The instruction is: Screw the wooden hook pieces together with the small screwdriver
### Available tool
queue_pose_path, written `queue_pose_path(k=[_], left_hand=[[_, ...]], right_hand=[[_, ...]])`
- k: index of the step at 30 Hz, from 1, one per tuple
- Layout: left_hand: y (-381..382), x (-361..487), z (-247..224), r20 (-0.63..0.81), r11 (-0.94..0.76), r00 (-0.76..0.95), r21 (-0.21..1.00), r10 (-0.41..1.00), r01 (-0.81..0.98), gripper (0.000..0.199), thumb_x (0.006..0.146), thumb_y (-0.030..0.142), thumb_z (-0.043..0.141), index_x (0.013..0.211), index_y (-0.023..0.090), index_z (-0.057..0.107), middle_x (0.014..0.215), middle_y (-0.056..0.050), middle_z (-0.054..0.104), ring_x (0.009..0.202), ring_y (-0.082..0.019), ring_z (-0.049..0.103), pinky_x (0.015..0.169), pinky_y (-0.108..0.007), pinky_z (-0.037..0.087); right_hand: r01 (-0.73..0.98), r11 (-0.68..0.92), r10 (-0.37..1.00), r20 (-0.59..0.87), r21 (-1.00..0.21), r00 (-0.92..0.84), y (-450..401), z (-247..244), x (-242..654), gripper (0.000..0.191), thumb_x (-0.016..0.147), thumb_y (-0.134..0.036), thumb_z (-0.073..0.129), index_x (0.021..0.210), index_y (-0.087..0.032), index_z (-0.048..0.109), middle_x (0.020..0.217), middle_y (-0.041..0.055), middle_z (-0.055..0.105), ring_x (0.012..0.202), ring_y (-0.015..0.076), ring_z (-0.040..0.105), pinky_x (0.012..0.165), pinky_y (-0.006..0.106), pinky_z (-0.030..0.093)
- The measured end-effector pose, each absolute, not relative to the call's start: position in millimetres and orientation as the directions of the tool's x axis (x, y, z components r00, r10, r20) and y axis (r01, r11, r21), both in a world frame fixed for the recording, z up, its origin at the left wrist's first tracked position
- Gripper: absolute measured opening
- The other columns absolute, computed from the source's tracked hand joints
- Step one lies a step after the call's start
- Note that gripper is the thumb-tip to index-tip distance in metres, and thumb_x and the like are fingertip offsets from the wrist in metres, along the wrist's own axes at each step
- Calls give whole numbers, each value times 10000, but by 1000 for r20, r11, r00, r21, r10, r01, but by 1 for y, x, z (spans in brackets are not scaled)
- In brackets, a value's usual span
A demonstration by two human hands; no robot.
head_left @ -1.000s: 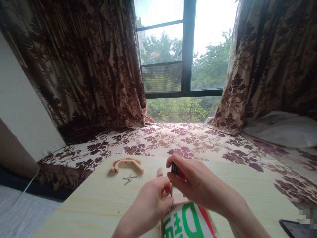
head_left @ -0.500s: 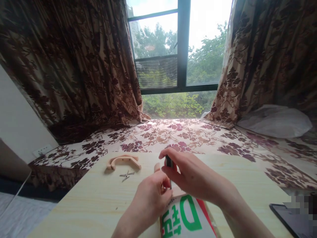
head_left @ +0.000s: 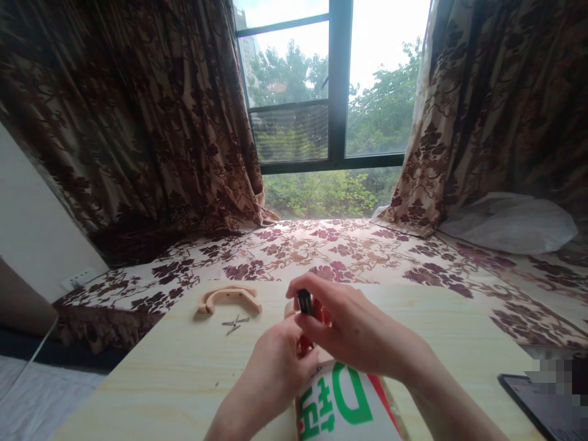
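My right hand (head_left: 340, 315) is closed around the dark handle of a screwdriver (head_left: 304, 301), held roughly upright; its tip is hidden behind the fingers. Just below and to the left, my left hand (head_left: 285, 361) is closed in a pinch, and what sits between its fingertips cannot be made out. Pale wood (head_left: 289, 308) shows behind the left knuckles, its full shape covered. Under both hands lies a white package (head_left: 335, 407) with green lettering and a red edge. Left of the hands rest curved wooden pieces (head_left: 229, 297) and several small screws (head_left: 235, 323).
All of this is on a light wooden tabletop (head_left: 174, 373). A dark-edged tablet or phone (head_left: 528, 404) lies at the right edge. Beyond the table, a floral-covered ledge (head_left: 321, 248) runs to the window, with a whitish plastic bag (head_left: 509, 223) on its right.
My right hand and the screwdriver handle have shifted slightly left, and the handle leans more. The metal shaft that showed before is now hidden. My left hand stays nearly in place.
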State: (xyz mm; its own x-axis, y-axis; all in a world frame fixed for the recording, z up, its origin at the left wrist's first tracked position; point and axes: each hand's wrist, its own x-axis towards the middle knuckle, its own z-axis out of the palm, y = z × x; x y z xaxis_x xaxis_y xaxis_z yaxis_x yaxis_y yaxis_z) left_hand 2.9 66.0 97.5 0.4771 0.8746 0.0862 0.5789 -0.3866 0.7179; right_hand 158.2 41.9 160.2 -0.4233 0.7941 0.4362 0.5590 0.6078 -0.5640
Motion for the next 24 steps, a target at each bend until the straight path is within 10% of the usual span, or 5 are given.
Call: queue_pose_path(k=[24], left_hand=[[67, 4, 90, 108, -410, 450, 634, 886, 655, 63, 748, 212, 523, 699, 187, 554, 649, 20, 557, 615, -128, 479, 542, -245, 308]], right_hand=[[636, 522, 851, 390, -568, -351, 45, 154, 166, 118, 858, -215, 514, 975, -216, 518, 717, -18, 561, 625, 123, 481, 567, 254, 370]])
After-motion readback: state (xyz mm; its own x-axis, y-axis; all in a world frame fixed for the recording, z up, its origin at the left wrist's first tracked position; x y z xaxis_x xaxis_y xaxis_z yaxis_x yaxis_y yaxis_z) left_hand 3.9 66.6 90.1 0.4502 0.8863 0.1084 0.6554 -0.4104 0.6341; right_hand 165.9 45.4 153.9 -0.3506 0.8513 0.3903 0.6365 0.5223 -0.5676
